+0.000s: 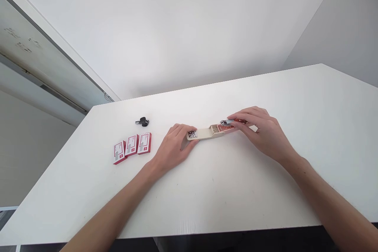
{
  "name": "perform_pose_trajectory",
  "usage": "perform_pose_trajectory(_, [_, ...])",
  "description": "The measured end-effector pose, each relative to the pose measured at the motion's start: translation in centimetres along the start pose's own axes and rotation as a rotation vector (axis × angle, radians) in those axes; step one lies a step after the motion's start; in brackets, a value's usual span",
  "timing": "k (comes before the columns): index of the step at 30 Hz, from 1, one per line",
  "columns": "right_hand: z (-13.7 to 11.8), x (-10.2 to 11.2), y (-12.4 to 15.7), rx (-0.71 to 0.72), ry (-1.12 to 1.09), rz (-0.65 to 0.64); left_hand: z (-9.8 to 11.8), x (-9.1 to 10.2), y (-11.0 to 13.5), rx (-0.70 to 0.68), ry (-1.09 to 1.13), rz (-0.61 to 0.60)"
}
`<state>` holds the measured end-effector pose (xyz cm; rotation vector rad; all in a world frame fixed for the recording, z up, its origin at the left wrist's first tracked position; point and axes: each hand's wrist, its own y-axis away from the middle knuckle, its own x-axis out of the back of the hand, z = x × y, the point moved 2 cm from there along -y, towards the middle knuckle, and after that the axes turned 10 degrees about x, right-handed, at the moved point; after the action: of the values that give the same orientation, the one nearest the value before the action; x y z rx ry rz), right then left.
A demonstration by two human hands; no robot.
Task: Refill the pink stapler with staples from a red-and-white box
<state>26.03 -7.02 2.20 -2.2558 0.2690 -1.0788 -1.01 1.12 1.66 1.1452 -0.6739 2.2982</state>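
Note:
A long cream case (203,134) lies opened out on the table, its lid folded back to the left and a dark patterned label near the lid's end. My left hand (176,141) grips that lid end between thumb and fingers. Over the case's right half, which has a reddish-orange patterned inside, my right hand (260,128) pinches a small stapler (227,122) with a silver head and red body. Fingers cover much of the stapler. Whether it touches the case floor I cannot tell.
Left of my left hand stand three small white-and-red boxes (131,145) side by side. Behind them lies a black staple remover (142,121) with metal tips. The white table (206,197) meets a pale wall at its back edge.

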Motion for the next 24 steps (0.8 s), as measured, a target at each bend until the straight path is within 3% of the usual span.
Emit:
perform_pose_trajectory(10, [0.21, -0.15, 0.19, 0.013, -0.023, -0.032, 0.25, 0.05, -0.05, -0.017, -0.008, 0.004])
perform_pose_trajectory(18, [0.46, -0.52, 0.34, 0.104, 0.024, -0.009, 0.20, 0.04, -0.07, -0.020, 0.001, -0.002])
perform_pose_trajectory(24, [0.08, -0.27, 0.10, 0.066, 0.056, 0.030, 0.02, -0.06, -0.05, -0.006, -0.012, 0.004])
